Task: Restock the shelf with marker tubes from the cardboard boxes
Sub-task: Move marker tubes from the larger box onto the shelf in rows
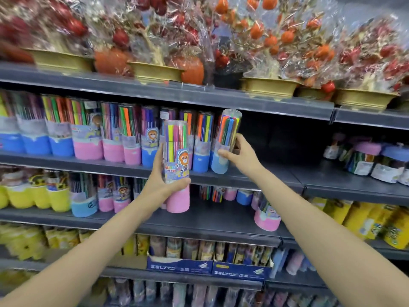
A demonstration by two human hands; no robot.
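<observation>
1. Head view: left hand (164, 181) gripping a pink-based marker tube (177, 167) around its middle, fingers curling round the front, holding it upright in the air in front of the shelves.
2. Right hand (240, 155) gripping a blue-based marker tube (225, 140), thumb pressing the near side and fingers wrapping behind; tube tilting with its top leaning right, its base sitting at or just above the marker shelf (254, 173); contact with the board impossible to tell.
3. Standing as the right-hand end of a row of marker tubes (93, 131) stretching off to the left on that same shelf, pink and blue bases packed side by side.
4. Showing dark bare board on that shelf just right of the tilting tube, with lidded jars (376, 162) sitting further right.
5. Carrying wrapped ornamental fruit trees (265, 45) in gold pots (155, 73) on the top shelf, above the markers.
6. Holding yellow, blue and pink tubs (53, 198) on the shelf below at left, and a lone pink tub (266, 219) leaning at right.
7. Displaying blue trays (208, 265) of upright packets lower still, near the bottom, with yellow packages (376, 222) at right.
</observation>
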